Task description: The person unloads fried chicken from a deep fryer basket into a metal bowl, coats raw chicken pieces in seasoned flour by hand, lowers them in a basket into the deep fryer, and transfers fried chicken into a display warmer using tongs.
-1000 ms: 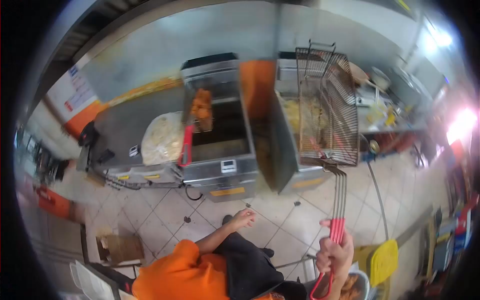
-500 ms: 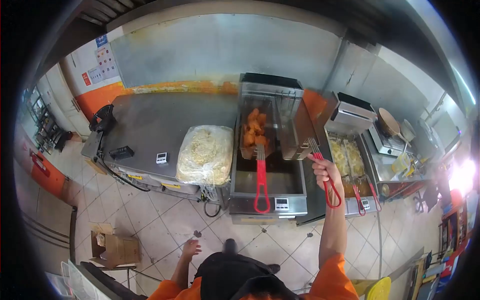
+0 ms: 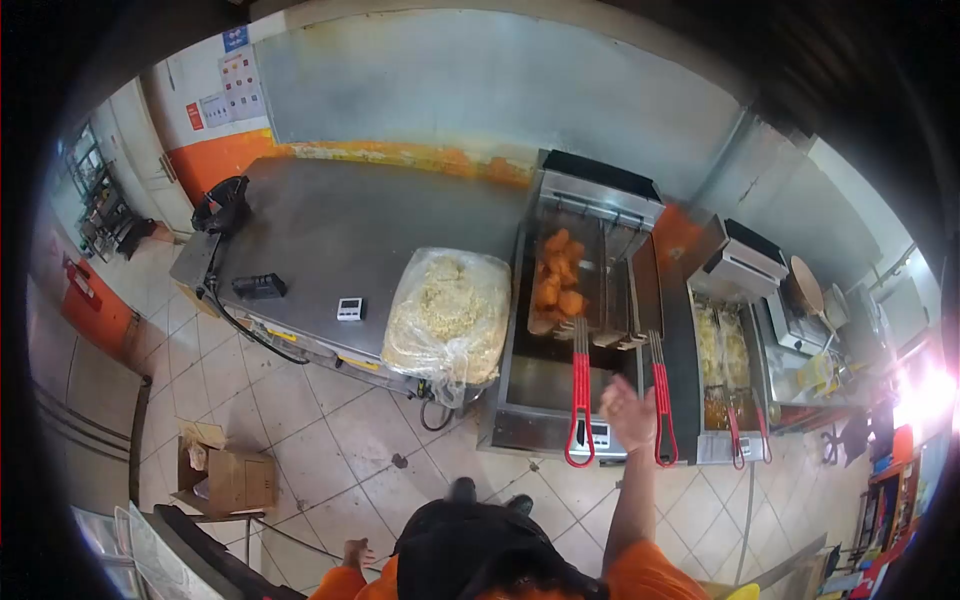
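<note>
My right hand (image 3: 628,412) is between two red-handled fry baskets at the front of the fryer (image 3: 552,385). Its fingers are apart and grip nothing. To its left is the red handle (image 3: 581,395) of a basket holding browned fried pieces (image 3: 560,270). On its other side, close to the hand, stands the second red handle (image 3: 660,400), whose wire basket (image 3: 625,290) hangs beside the first, above the oil. My left hand (image 3: 358,553) hangs low over the floor, holding nothing, with its fingers loosely spread.
A clear bag of pale, crumbly food (image 3: 445,315) lies on the steel counter (image 3: 350,220), beside a small timer (image 3: 350,308). At right, a second fryer (image 3: 722,350) holds baskets of pale food in oil. An open cardboard box (image 3: 228,478) sits on the tiled floor.
My right hand has let go of the second basket's red handle and moved left and down from it. That basket sits closer beside the first. The camera view has turned left.
</note>
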### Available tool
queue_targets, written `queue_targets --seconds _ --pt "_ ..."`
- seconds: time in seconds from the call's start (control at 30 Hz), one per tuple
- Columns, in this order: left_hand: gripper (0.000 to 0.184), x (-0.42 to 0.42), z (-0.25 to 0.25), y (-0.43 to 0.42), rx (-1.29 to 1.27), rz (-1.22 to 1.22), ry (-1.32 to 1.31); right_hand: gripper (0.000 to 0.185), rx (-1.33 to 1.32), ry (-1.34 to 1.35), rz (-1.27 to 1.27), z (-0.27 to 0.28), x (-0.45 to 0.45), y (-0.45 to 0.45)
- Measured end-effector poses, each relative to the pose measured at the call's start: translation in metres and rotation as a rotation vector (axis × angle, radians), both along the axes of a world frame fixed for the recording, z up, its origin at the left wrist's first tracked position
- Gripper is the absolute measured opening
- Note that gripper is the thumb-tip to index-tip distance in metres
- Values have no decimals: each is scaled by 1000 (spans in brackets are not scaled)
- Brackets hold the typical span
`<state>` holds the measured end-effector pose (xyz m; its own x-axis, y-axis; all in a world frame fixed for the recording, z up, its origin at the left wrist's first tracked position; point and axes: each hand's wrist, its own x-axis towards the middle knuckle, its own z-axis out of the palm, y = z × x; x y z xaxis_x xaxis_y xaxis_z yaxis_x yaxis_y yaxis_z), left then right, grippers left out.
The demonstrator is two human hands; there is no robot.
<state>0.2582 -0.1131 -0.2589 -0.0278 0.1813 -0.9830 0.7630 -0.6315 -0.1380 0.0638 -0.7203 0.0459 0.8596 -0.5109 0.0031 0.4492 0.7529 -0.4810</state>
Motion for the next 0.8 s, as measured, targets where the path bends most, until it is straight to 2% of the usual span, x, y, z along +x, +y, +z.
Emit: queue_targets --seconds 0.03,0.07,0.1,0.13,0.17,0.2,0.23,0.27,0.3,0.37,0.43,0.5,0.53,0.6,0.7,0.73,0.8 --pt "48 -10 19 -9 -25 32 -70 70 15 273 78 10 14 13" --pt "48 -15 35 -17 -46 62 -135 62 11 358 8 39 40 40" --pt "48 -14 30 -20 -48 67 -132 54 8 445 -65 65 66 53" --pt "47 -12 21 -23 -89 42 -105 54 11 450 -63 63 78 40" --pt "45 -7 13 -27 -131 12 -81 40 74 347 62 51 90 22" --pt "43 0 2 -34 -207 -22 -227 28 138 237 183 47 101 10" --pt "40 6 7 -41 -279 -58 -375 17 110 276 131 69 109 15" --pt "38 9 10 -49 -291 4 -449 9 78 321 88 91 116 18" --pt "36 16 35 -64 -297 64 -520 6 231 205 158 87 117 1" --pt "35 30 40 -76 -385 127 -634 6 225 246 97 129 116 7" --pt "27 48 69 -105 -391 22 -685 6 197 229 86 147 106 20" --pt "25 65 84 -137 -423 -47 -743 6 154 204 70 166 96 28" --pt "25 72 87 -152 -430 -62 -737 6 131 135 73 174 84 35" --pt "28 85 91 -183 -656 -143 -809 9 150 -27 23 187 58 52" --pt "23 84 122 -243 -797 -239 -758 15 155 -93 -82 206 13 77" --pt "20 84 98 -252 -918 -212 -705 18 78 -7 -170 214 -2 91" --pt "22 80 98 -281 -949 -388 -586 26 -14 74 -310 221 -32 116"
